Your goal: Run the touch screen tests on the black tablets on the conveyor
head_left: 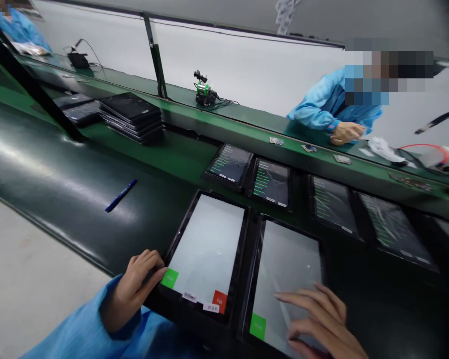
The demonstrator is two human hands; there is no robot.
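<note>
Left hand curled loosely, thumb at green square on left tablet, grasping nothing. Right hand spread flat, fingers released, resting on right tablet, just beside left tablet. Risk: thumb drift toward red square at same lower edge, likely logging wrong result; palm pressure possibly triggering stray touches. Glossy flat glass, black rectangular bezels, white lit screens. Beyond left tablet: smooth dark green belt, blue pen.

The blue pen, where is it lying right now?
The slim blue pen lies alone on the dark green belt, left of the white-screened tablet and in front of the stack of dark tablets.
</note>
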